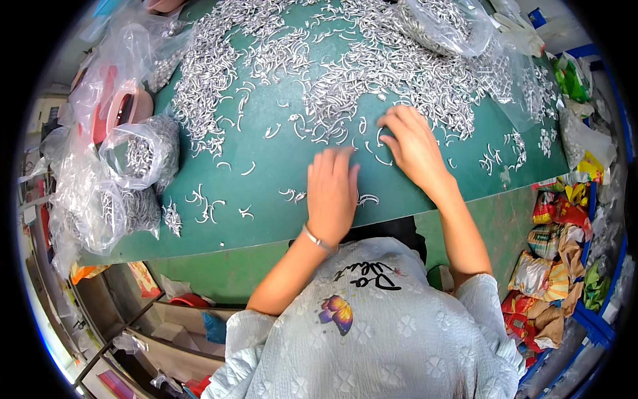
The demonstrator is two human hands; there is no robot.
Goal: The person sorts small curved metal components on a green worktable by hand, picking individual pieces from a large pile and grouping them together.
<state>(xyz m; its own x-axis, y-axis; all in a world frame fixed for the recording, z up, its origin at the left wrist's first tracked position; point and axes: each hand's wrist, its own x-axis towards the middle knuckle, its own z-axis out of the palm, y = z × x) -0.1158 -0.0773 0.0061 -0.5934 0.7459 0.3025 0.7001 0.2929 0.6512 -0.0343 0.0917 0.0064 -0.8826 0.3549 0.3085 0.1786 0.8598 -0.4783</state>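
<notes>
Small curved silver-grey pieces [332, 100] lie heaped across the far part of a green table [279, 229], with loose ones scattered nearer me. My left hand [330, 196] is palm down just over the near part of the table, fingers stretched out and a little blurred. A few curved pieces [367, 199] lie beside it. Farther off and to the right, my right hand [415, 146] is at the near edge of the heap. Its fingers are bent, with the thumb apart from them, and I see nothing held between them. Single pieces lie close to its fingertips.
Clear plastic bags [138, 156] filled with similar pieces stand at the left table edge by a pink container [136, 106]. Another clear bag [452, 30] rests on the heap at the far right. Colourful packets [548, 266] fill the right side below table height; shelving [173, 332] stands lower left.
</notes>
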